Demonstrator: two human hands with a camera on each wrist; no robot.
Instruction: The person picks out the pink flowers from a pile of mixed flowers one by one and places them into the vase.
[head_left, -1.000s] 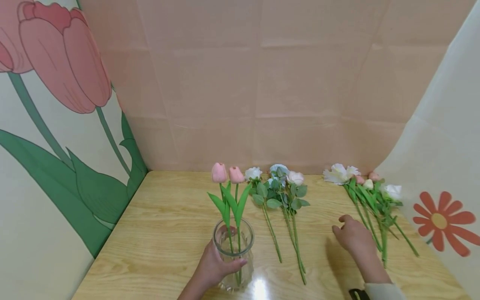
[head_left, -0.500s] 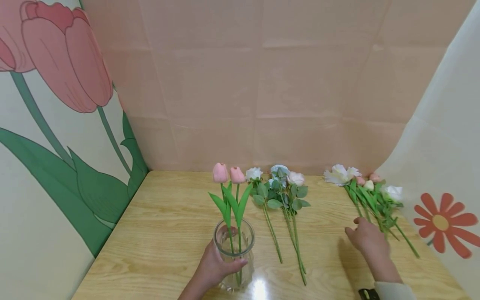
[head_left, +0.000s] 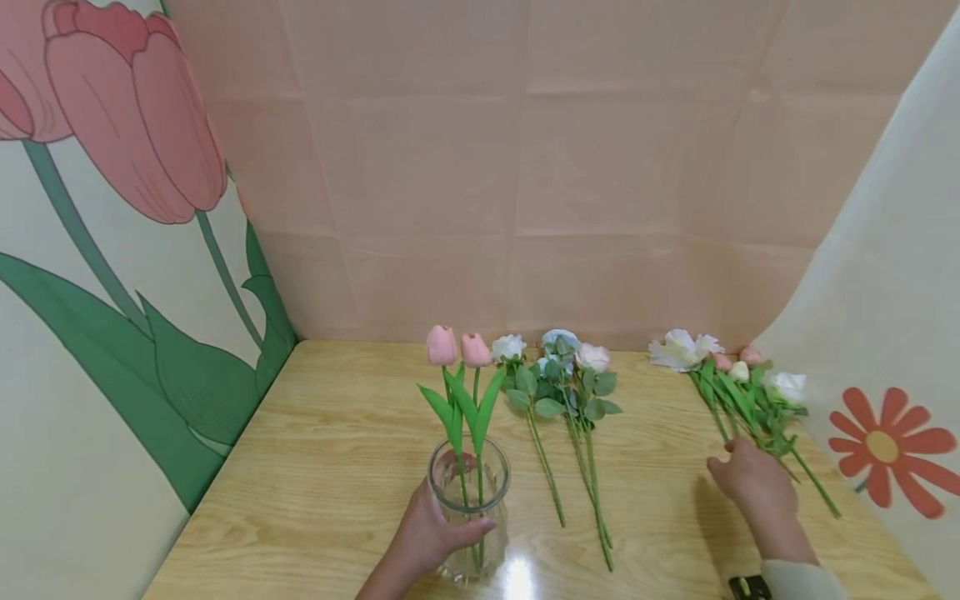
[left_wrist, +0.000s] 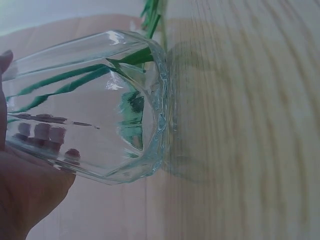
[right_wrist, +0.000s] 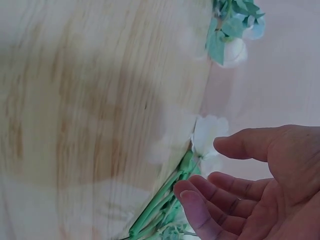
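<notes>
My left hand [head_left: 427, 533] grips a clear glass vase [head_left: 497, 542] around its side, thumb in front. The faceted base of the glass vase [left_wrist: 157, 120] stands on the wooden table in the left wrist view. Two pink tulips [head_left: 442, 346] with green leaves stand in it. At the right, my right hand [head_left: 759, 492] is over the stems of a loose flower bunch [head_left: 738, 396], hiding some of them. In the right wrist view, the right hand's fingers [right_wrist: 197, 215] are loosely bent, thumb apart, with green stems [right_wrist: 160, 202] just beyond them and nothing held.
A second group of flowers lies between the vase and the right bunch: a white rose [head_left: 509, 347], blue blooms [head_left: 558, 340] and a pale pink rose [head_left: 592, 357]. A large white bloom [head_left: 681, 349] tops the right bunch. Cloth walls border the wooden table [head_left: 322, 450].
My right hand has moved right and slightly away from me, coming over the stems of the right bunch. The left hand, vase and tulips stay in place.
</notes>
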